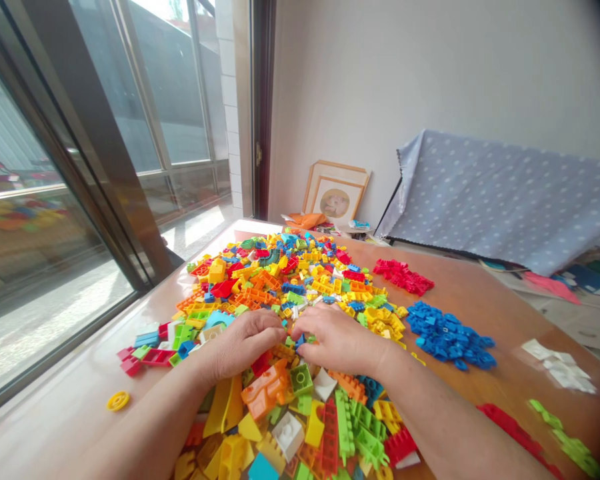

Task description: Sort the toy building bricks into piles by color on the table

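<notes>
A large mixed heap of plastic toy building bricks (pixel 260 297) spreads over the table, and both hands reach into its middle. My left hand (pixel 247 340) is curled palm down, thumb against the fingers; whatever its fingertips pinch is hidden. Close beside it, my right hand (pixel 337 337) bends down over the bricks with a gap between thumb and forefinger. A small blue brick (pixel 299 341) shows in that gap, and I cannot tell whether it is touched. Nearer to me lie an orange curved block (pixel 267 390), a green brick (pixel 301 380) and a white brick (pixel 288 435).
Sorted piles lie right of the heap on the brown table (pixel 460 393): red pieces (pixel 404 275), blue pieces (pixel 450 333), white pieces (pixel 560 367) and lime-green pieces (pixel 567 437). A yellow wheel (pixel 118 401) sits at left, near the glass door (pixel 45 220). Dotted cloth (pixel 505 193) hangs behind.
</notes>
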The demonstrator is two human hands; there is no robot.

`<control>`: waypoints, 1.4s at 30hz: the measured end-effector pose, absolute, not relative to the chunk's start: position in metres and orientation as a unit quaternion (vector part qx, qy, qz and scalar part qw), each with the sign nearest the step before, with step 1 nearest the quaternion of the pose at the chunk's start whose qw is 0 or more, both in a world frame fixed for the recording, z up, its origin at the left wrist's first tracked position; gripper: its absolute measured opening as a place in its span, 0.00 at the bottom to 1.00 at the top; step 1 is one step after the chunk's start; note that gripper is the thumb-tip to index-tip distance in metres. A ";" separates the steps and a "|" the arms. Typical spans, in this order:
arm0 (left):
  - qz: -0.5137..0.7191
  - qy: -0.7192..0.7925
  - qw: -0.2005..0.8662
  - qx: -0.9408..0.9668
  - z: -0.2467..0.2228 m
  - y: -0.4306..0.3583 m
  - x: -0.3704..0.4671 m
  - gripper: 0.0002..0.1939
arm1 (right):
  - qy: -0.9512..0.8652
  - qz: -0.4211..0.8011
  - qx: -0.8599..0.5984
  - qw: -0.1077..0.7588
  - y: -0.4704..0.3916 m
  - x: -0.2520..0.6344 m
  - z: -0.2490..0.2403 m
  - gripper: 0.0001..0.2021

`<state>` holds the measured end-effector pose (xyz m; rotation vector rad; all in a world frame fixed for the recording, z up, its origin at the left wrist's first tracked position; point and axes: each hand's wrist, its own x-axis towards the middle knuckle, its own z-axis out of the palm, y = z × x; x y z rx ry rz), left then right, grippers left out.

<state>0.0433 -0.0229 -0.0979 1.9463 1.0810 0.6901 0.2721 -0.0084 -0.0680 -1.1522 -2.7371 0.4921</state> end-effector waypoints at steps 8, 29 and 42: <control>0.303 0.452 0.443 0.713 -0.097 -0.024 0.041 0.26 | -0.892 0.132 -0.430 0.043 0.000 0.269 -0.073 0.07; 0.370 0.465 0.458 0.661 -0.095 -0.024 0.041 0.18 | -0.867 0.101 -0.488 0.010 0.016 0.277 -0.073 0.10; 0.416 0.461 0.399 0.675 -0.112 -0.019 0.042 0.08 | -0.863 0.142 -0.482 0.060 0.032 0.275 -0.075 0.12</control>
